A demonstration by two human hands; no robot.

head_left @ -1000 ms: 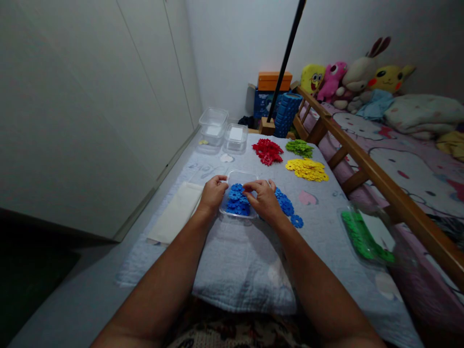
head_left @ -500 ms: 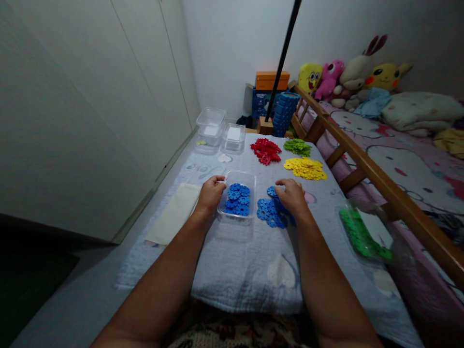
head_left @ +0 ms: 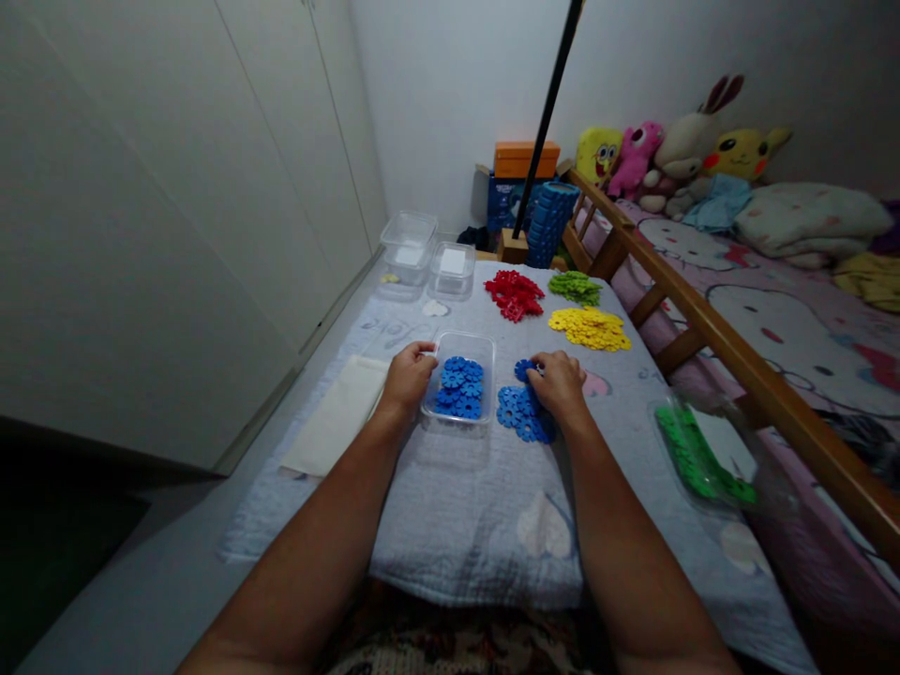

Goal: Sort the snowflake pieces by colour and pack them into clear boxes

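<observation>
My left hand [head_left: 409, 377] grips the left rim of a clear plastic container [head_left: 490, 351] standing on the cloth. Inside it lie several blue snowflake discs [head_left: 460, 388]. To its right, a flat pile of more blue discs [head_left: 521, 414] spreads over the cloth, partly under my right wrist. My right hand [head_left: 561, 382] is closed, thumb and fingers pinching a blue snowflake disc [head_left: 522, 369] at the far edge of that pile.
Red discs [head_left: 515, 294], light green discs [head_left: 575, 288] and yellow discs [head_left: 591, 328] lie in piles farther back. Clear containers [head_left: 409, 246] stand at the far left. A folded cream cloth [head_left: 336, 414] lies left; a clear pack of green discs [head_left: 703, 455] lies right, beside the wooden bed rail [head_left: 675, 291].
My right hand has shifted slightly left toward the container, with the blue disc at its fingertips moving along. My left hand stays on the container rim.
</observation>
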